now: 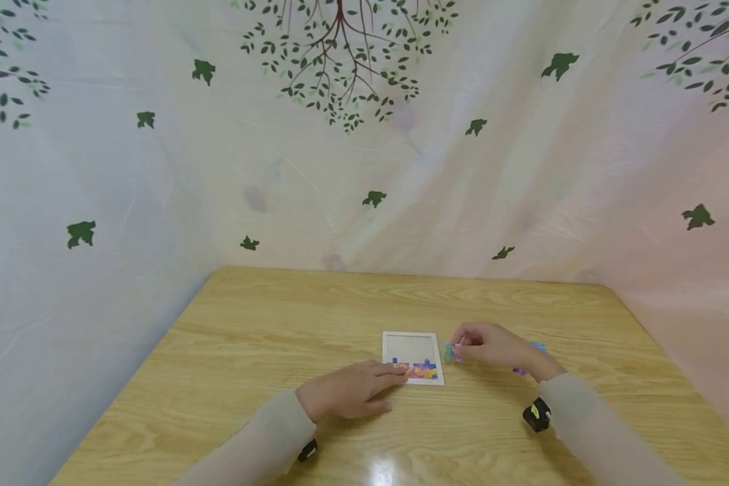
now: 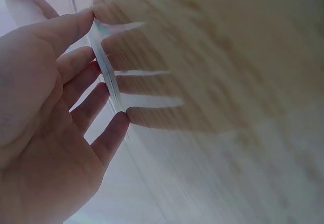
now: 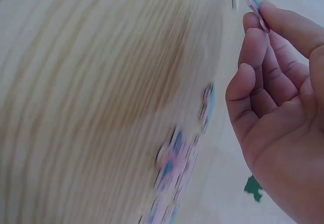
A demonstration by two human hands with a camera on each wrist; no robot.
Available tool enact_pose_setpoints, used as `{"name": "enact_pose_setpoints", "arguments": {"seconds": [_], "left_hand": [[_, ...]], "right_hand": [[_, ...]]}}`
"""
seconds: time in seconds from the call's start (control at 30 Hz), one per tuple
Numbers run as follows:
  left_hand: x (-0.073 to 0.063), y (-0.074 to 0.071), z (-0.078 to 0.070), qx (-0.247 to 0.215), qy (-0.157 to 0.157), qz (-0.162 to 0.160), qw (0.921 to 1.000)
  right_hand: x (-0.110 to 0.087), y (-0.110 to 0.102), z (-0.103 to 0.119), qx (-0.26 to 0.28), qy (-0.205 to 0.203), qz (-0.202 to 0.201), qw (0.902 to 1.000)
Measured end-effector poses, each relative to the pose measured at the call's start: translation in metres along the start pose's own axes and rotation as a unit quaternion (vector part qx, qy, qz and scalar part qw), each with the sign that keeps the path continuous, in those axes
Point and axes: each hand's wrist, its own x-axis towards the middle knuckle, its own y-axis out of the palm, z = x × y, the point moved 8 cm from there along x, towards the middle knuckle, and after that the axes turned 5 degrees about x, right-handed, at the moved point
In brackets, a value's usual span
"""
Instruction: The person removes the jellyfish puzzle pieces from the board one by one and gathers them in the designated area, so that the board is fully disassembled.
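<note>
A white square puzzle tray [image 1: 410,333] lies on the table, with colourful jigsaw pieces [image 1: 425,370] fitted in a row along its near side. My left hand [image 1: 351,391] rests with extended fingers at the tray's near left corner; in the left wrist view, its fingertips touch the tray's edge [image 2: 108,75]. Just right of the tray, my right hand [image 1: 495,345] pinches a jigsaw piece [image 1: 449,352], coloured green, blue and pink. The right wrist view shows this piece [image 3: 257,14] edge-on between thumb and index finger, the other fingers curling loosely.
Loose jigsaw pieces [image 1: 538,347] lie to the right, partly hidden behind my right wrist. Several of them [image 3: 174,161] appear blurred in the right wrist view. The wooden table [image 1: 279,317] reaches back to a hanging cloth [image 1: 316,202] printed with leaves.
</note>
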Motion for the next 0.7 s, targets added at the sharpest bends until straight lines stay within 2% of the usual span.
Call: {"name": "enact_pose_setpoints", "arguments": {"seconds": [0.13, 0.33, 0.7], "left_hand": [[-0.001, 0.001, -0.001, -0.003, 0.000, 0.000, 1.0000], [-0.001, 0.001, -0.001, -0.006, -0.002, 0.003, 1.0000], [-0.001, 0.000, -0.001, -0.009, -0.002, 0.003, 1.0000]], "right_hand": [[-0.020, -0.014, -0.010, -0.001, 0.019, -0.013, 0.9997], [-0.041, -0.025, -0.024, 0.006, 0.039, -0.008, 0.9992], [-0.049, -0.028, -0.035, -0.010, 0.048, -0.019, 0.9986]]}}
